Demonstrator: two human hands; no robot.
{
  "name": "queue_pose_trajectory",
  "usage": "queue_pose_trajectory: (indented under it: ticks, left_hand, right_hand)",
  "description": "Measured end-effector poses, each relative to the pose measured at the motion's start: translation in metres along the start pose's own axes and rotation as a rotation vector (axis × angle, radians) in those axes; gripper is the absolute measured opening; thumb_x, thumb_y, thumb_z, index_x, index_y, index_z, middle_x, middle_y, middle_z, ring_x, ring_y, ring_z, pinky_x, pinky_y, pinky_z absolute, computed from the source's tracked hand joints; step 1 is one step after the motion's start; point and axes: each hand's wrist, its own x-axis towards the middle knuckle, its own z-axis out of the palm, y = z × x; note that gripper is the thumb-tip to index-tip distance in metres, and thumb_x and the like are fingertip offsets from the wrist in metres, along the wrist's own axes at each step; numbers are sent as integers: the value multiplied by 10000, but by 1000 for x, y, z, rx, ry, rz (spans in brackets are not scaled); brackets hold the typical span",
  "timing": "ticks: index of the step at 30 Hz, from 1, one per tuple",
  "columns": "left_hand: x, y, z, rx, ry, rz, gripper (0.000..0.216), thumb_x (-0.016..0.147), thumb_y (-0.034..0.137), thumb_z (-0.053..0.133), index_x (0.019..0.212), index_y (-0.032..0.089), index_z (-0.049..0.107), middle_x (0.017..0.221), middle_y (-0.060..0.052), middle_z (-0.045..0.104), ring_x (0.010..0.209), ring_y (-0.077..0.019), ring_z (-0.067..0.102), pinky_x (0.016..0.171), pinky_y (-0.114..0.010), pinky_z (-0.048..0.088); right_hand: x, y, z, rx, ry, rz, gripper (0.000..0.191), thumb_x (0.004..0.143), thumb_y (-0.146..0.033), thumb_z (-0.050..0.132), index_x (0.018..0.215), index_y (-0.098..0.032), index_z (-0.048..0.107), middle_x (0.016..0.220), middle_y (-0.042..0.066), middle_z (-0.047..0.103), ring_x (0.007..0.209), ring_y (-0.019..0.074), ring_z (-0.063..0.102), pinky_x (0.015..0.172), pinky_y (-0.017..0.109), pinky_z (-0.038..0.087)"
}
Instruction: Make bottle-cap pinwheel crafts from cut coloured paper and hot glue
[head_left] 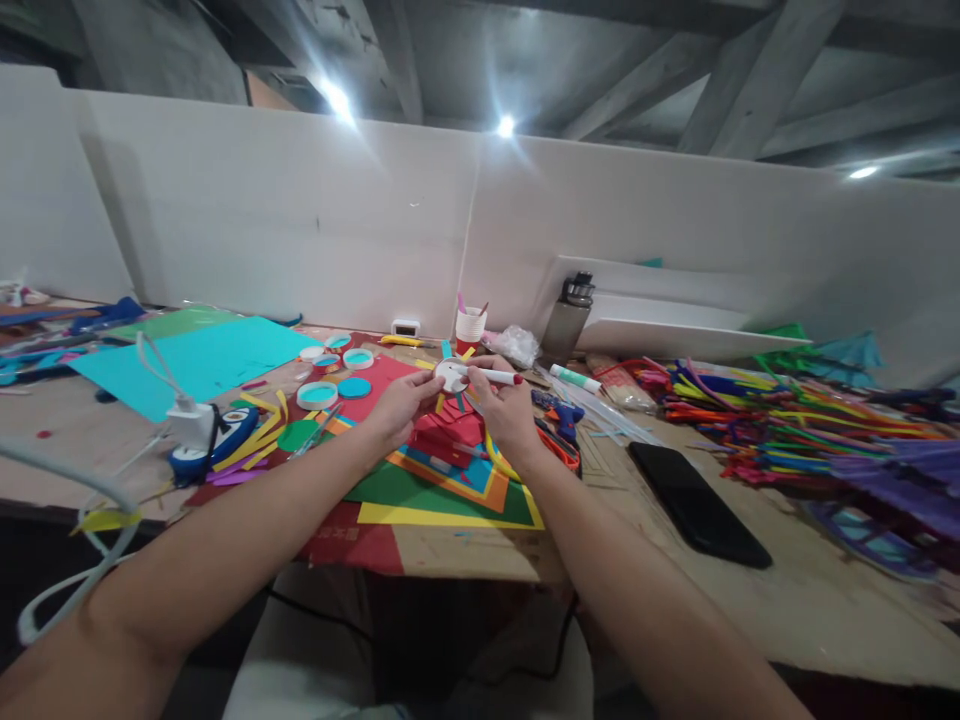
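My left hand point(401, 402) is closed on a small round white disc point(450, 374), held up over a stack of coloured paper sheets point(450, 490). My right hand point(504, 405) grips a white marker with a red cap point(496, 376), which lies sideways with one end at the disc. A red paper piece point(450, 432) sits just below both hands.
Round lids with teal centres point(318, 395) lie left of my hands, beside a large teal sheet point(195, 360). A black phone point(697, 505) lies to the right, with a heap of coloured pipe cleaners point(780, 425) beyond. A paper cup point(470, 328), a metal bottle point(566, 320) and a glue gun point(561, 415) stand behind.
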Motion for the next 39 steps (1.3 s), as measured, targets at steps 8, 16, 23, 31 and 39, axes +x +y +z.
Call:
queue_pose_trajectory:
  ticks: [8, 16, 23, 31, 39]
  left_hand:
    - [2, -2, -3, 0, -19, 0, 275, 697, 236, 769, 940, 124, 708, 806, -45, 666, 623, -69, 566, 590, -179, 429]
    - [0, -2, -2, 39, -26, 22, 307, 675, 299, 783, 912, 123, 702, 805, -39, 652, 611, -62, 532, 569, -178, 393]
    - [-1, -2, -1, 69, -66, 70, 313, 674, 333, 778, 884, 115, 696, 719, -17, 605, 555, -58, 474, 552, -200, 366]
    - [-4, -1, 0, 101, -32, 79, 323, 630, 351, 804, 812, 114, 681, 700, -16, 592, 554, -62, 469, 533, -198, 341]
    - [-6, 1, 2, 85, -66, 60, 332, 617, 352, 814, 791, 109, 668, 686, -3, 579, 537, -53, 459, 524, -201, 335]
  right_hand:
    - [1, -3, -1, -66, 0, -56, 226, 852, -389, 573, 885, -182, 660, 867, 42, 687, 817, 175, 623, 752, 288, 468]
    - [0, -5, -2, -108, 11, -87, 231, 852, -391, 576, 900, -178, 651, 867, 48, 693, 797, 181, 631, 744, 299, 473]
    - [-2, -8, -2, -167, 24, -96, 200, 843, -377, 593, 900, -189, 627, 833, 27, 676, 761, 171, 619, 733, 297, 470]
    - [-2, -5, -4, -204, -6, -151, 224, 852, -404, 590, 905, -194, 646, 888, 53, 690, 823, 196, 633, 783, 332, 478]
    - [-1, -3, -5, -168, -3, -134, 236, 855, -420, 586, 917, -200, 646, 926, 61, 697, 883, 213, 634, 797, 342, 485]
